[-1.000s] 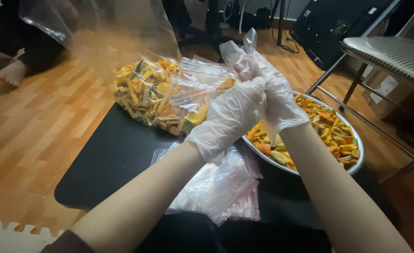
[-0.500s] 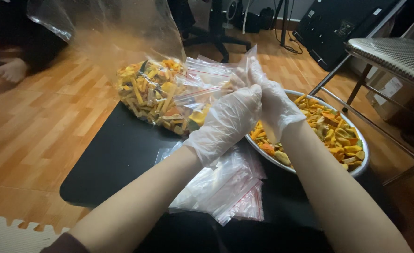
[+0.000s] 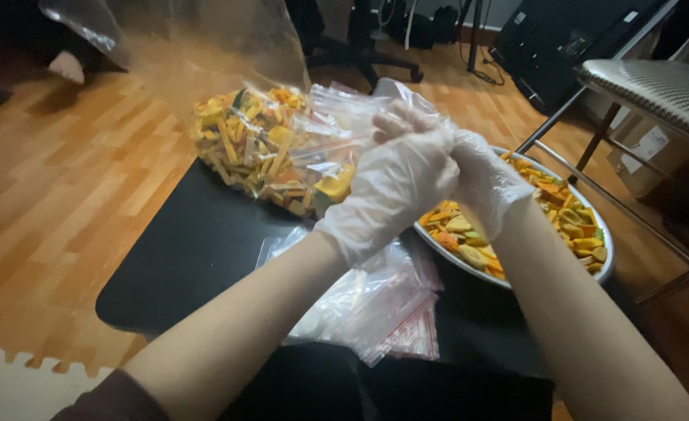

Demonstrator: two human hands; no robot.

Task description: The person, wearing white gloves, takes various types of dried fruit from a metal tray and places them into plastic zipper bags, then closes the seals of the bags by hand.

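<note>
Both gloved hands met above the table's centre, beside the bowl. The left hand (image 3: 403, 183) and right hand (image 3: 486, 181) were pressed together, fingers curled onto a small clear bag (image 3: 395, 92); how firmly they pinched it could not be told. A large snack bag (image 3: 263, 144) touched the hands' far-left side. The steel bowl (image 3: 603, 265) of chips reached the table's right edge. Empty zip bags (image 3: 376, 304) lay under the forearms. The black table (image 3: 181, 257) was bare at left. A wood floor (image 3: 56, 195) surrounded it; a chair (image 3: 656, 90) stood near right.
</note>
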